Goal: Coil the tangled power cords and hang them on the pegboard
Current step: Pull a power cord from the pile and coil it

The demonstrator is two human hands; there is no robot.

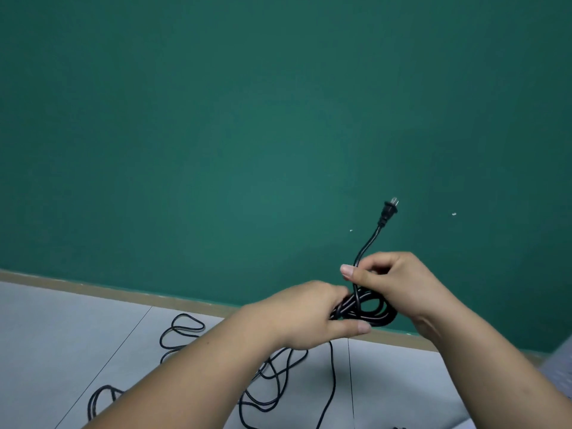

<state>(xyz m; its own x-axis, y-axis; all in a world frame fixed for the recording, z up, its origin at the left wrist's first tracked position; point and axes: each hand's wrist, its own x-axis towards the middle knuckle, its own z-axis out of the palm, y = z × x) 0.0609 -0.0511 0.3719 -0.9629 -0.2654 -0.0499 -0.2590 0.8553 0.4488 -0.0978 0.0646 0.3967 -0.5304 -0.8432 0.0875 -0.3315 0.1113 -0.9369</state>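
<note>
A black power cord is wound into a small coil (370,309) held up in front of the green wall. My left hand (305,317) grips the coil's left side, thumb stretched out beneath it. My right hand (393,281) pinches the cord's free end just above the coil. From that pinch the cord rises to a two-prong plug (388,212) pointing up. One strand hangs from the coil down to the floor. More black cords (266,385) lie tangled in loops on the grey floor under my arms.
The green wall (247,134) fills most of the view, with two small pale pegs (454,214) (351,230) on it. A tan baseboard (123,294) runs along its foot. Grey floor tiles (62,335) spread below. A pale object shows at the lower right edge.
</note>
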